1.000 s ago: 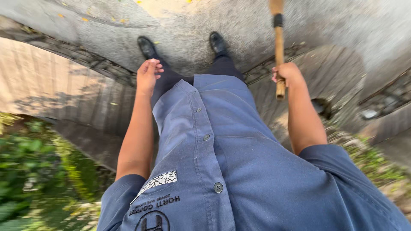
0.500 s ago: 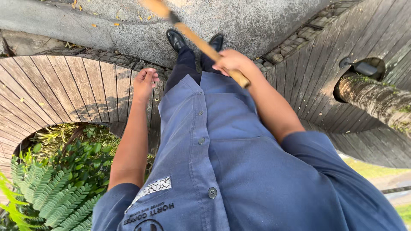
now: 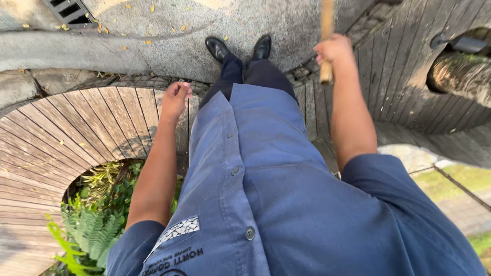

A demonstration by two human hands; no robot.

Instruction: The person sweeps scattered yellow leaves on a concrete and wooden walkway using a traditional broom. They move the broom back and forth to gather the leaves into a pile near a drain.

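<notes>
My right hand [image 3: 335,51] grips a wooden handle [image 3: 326,30] that runs upright and out past the top edge of the view; its head is hidden. My left hand [image 3: 175,98] hangs beside my leg with the fingers loosely curled and nothing in it. I look down my own blue buttoned shirt [image 3: 266,168] to dark trousers and black shoes [image 3: 239,47] that stand on grey speckled pavement [image 3: 169,41].
A curved wooden plank bench [image 3: 56,138] rings a bed of ferns [image 3: 97,220] at the lower left. More planks and a tree trunk [image 3: 463,74] lie at the right. A drain grate [image 3: 69,10] sits at the top left, with small yellow leaves scattered about.
The view has swung, showing more pavement and the grate. The handle went from slanted across my front to upright at my right side. My left hand stays by my leg.
</notes>
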